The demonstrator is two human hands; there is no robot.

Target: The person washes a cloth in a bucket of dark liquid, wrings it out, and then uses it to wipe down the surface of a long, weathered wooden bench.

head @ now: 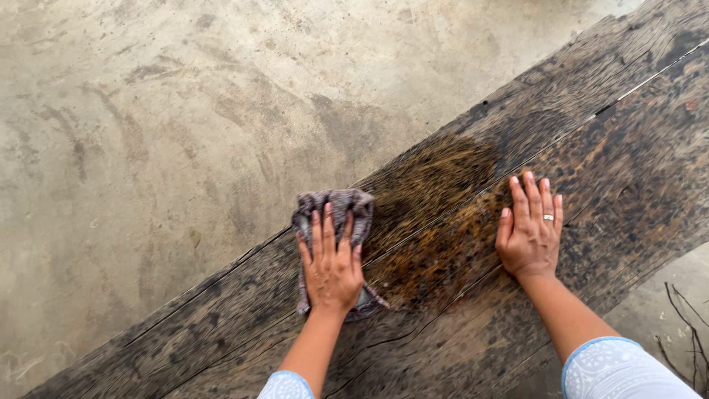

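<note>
1. A bare concrete floor point(185, 111), mottled grey and tan, fills the upper left and most of the frame; a little more of it shows at the lower right, where a few thin dry twigs point(687, 325) lie.
2. A long, weathered wooden plank point(591, 96) runs diagonally from the lower left to the upper right, cracked along its grain.
3. At the middle of the frame a stretch of the plank is darker and amber-brown, a wet patch point(436, 199) that stands out against the dry grey wood on either side.
4. The left hand point(331, 266) lies flat with fingers spread, pressing a crumpled grey checked cloth point(347, 203) onto the plank at the patch's left edge; it pins the cloth down and does not close around it.
5. The right hand point(530, 229), a ring on one finger, rests open and flat on the wood to the right of the patch, holding nothing.
6. By the look of it, the step in hand is rubbing the wood with the cloth; carrying on would call for steady pressure along the grain, the right hand bracing.
</note>
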